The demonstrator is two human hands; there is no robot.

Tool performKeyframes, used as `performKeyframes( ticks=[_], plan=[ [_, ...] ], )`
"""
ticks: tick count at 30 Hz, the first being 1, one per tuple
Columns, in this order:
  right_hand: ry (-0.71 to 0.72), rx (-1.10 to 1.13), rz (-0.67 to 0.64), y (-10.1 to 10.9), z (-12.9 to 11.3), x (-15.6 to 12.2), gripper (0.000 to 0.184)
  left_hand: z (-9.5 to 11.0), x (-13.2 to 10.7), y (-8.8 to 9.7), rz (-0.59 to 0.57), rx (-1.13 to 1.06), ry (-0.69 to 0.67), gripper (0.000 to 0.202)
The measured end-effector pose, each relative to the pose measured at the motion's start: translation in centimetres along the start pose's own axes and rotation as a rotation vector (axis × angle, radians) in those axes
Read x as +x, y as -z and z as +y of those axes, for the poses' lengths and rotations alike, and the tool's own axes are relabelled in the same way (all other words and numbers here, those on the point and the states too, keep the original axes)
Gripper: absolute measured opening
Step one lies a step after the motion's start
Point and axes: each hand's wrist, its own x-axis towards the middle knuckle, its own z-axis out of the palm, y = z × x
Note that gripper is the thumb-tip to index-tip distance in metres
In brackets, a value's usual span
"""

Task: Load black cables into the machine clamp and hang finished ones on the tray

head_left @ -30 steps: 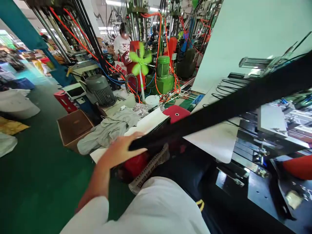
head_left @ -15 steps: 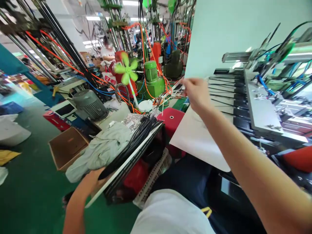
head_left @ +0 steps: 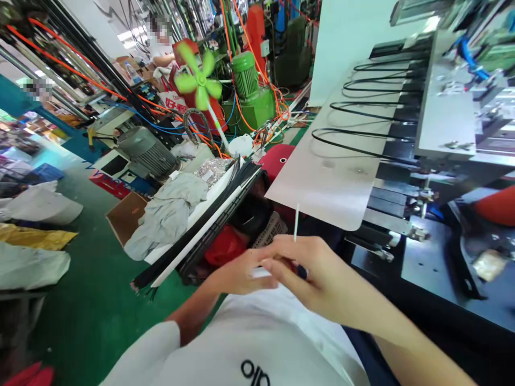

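White plastic by the look of it, a thin strip [head_left: 296,222] is standing upright just below the near edge of the pale plate [head_left: 333,182], its tip crossing in front of that edge. The right hand [head_left: 322,276] is pinching the strip low down, thumb and fingers drawn narrow. Something small and dark is showing in the same pinch, but I cannot tell what it is. The left hand [head_left: 237,273] is meeting it below the plate and a little to its left, fingers closed narrow against the right fingertips at a white bit by the strip's foot. I cannot tell whether it is gripping the strip itself.

This is looking like fine fingertip work. It would probably be going best with the pinch staying close to the strip's foot, so the free length is not wobbling, and with both wrists steadying near the chest. With the tip sitting so near the plate's edge, tilting it toward the body is looking safer than raising it straight.

Black cable loops [head_left: 350,134] are lying on the plate. A bundle of black cables [head_left: 201,230] is resting on a board left of the plate.
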Motion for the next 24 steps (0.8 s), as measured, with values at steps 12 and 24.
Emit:
performKeyframes(
  ticks=[12, 24],
  plan=[
    [-0.318, 0.469, 0.267, -3.1, 11.7, -6.3, 0.048, -6.3, 6.6, -5.0, -0.161, -0.782, 0.299, 0.07],
    [-0.532, 0.614, 0.408, -2.4, 18.2, -10.8, 0.036, -11.5, 10.8, 2.3, 0.603, -0.45, 0.501, 0.031]
  ],
)
